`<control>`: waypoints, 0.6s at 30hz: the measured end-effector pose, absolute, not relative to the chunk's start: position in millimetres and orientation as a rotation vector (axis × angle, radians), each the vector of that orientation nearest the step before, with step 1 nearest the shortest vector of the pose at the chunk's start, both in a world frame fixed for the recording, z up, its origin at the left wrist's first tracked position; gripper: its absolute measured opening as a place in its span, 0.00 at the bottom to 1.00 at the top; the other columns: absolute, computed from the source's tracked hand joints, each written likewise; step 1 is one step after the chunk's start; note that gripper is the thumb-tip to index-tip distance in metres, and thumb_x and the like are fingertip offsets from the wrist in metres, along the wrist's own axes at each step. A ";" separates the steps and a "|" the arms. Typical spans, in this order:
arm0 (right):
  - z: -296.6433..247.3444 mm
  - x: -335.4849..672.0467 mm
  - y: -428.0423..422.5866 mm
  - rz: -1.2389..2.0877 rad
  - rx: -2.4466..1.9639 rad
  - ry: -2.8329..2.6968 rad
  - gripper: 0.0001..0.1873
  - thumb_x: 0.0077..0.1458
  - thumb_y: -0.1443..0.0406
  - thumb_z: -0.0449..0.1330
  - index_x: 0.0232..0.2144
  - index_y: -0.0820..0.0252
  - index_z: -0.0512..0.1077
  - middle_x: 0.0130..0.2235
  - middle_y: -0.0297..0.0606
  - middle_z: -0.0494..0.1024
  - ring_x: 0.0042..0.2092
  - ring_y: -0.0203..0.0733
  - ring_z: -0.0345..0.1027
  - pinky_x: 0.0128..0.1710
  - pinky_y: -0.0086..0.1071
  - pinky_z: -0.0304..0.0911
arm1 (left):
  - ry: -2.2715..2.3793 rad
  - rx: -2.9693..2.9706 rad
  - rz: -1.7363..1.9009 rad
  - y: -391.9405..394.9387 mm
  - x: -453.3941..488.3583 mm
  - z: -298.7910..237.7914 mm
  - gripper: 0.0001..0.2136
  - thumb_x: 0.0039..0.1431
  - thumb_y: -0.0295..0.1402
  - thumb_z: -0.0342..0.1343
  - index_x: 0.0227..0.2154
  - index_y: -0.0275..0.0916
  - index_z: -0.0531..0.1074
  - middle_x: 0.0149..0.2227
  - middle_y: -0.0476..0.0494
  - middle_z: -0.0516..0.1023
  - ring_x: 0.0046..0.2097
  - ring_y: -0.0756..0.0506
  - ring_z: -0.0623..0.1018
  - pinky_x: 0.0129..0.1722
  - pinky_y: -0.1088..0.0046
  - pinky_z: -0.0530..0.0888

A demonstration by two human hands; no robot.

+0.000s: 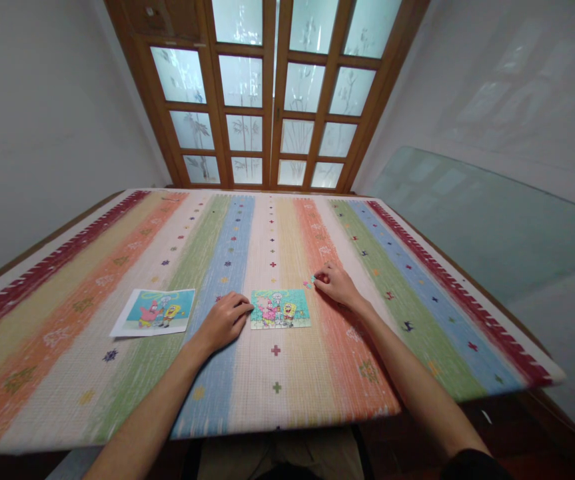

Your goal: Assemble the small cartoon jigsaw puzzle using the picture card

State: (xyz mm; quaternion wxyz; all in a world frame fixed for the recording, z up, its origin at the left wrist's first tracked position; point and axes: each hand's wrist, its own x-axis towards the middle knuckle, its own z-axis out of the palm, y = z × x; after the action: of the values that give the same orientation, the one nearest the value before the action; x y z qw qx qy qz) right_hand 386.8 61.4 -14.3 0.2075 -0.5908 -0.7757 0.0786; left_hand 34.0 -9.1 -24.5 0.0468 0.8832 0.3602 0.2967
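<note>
A jigsaw puzzle with cartoon figures on a teal ground lies on the table, most of its pieces joined. A pale patch shows near its upper left, where I cannot tell whether pieces are absent. My left hand rests at the puzzle's left edge, fingers loosely bent and touching the edge, holding nothing visible. To the upper right of the puzzle, my right hand pinches a small teal puzzle piece between thumb and fingertips. Beside those fingertips lie a few loose pink and teal puzzle pieces.
A printed reference picture of the same cartoon scene lies left of my left hand. The striped tablecloth covers the large table. A glass panel leans by the right wall, and wooden doors stand beyond the table.
</note>
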 end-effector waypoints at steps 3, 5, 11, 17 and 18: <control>-13.9 390.2 60.9 0.257 -1.607 -2.164 0.08 0.55 0.68 0.62 0.36 0.61 0.81 0.37 0.39 0.74 0.37 0.40 0.68 0.39 0.31 0.60 | 1.099 2.705 0.912 -8.9 34.3 -24.8 0.10 0.65 0.23 0.51 0.41 0.38 0.77 0.40 0.41 0.78 0.43 0.42 0.75 0.44 0.64 0.73; -14.4 393.4 60.2 0.286 -1.578 -2.166 0.09 0.55 0.68 0.61 0.37 0.60 0.81 0.37 0.39 0.74 0.37 0.40 0.68 0.39 0.31 0.61 | 1.097 2.710 0.923 -9.0 34.4 -24.8 0.10 0.65 0.23 0.51 0.41 0.38 0.77 0.40 0.41 0.78 0.43 0.42 0.75 0.43 0.64 0.73; -14.6 397.6 55.5 0.304 -1.543 -2.173 0.10 0.56 0.67 0.61 0.40 0.60 0.81 0.38 0.40 0.73 0.37 0.41 0.67 0.39 0.32 0.61 | 1.084 2.716 0.933 -9.9 34.2 -24.3 0.10 0.64 0.23 0.52 0.41 0.37 0.78 0.40 0.40 0.78 0.42 0.42 0.75 0.44 0.64 0.73; -7.5 383.1 50.7 0.280 -1.517 -2.243 0.13 0.57 0.64 0.63 0.44 0.60 0.81 0.38 0.40 0.72 0.39 0.42 0.68 0.41 0.32 0.61 | 1.084 2.716 0.931 -9.5 34.0 -23.8 0.11 0.65 0.23 0.51 0.41 0.38 0.78 0.40 0.41 0.78 0.43 0.42 0.75 0.43 0.64 0.73; -6.3 380.1 50.2 0.286 -1.506 -2.264 0.12 0.57 0.65 0.63 0.44 0.59 0.81 0.38 0.40 0.72 0.39 0.42 0.68 0.41 0.32 0.61 | 1.086 2.714 0.930 -9.5 34.0 -23.7 0.10 0.65 0.23 0.51 0.41 0.38 0.78 0.40 0.41 0.78 0.43 0.42 0.75 0.43 0.64 0.73</control>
State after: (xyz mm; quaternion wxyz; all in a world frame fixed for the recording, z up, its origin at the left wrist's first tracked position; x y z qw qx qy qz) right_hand 380.1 50.2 -6.3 0.2025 -0.5394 -0.8109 0.1024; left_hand 34.0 -9.5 -23.7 0.0367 0.8841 0.3538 0.3030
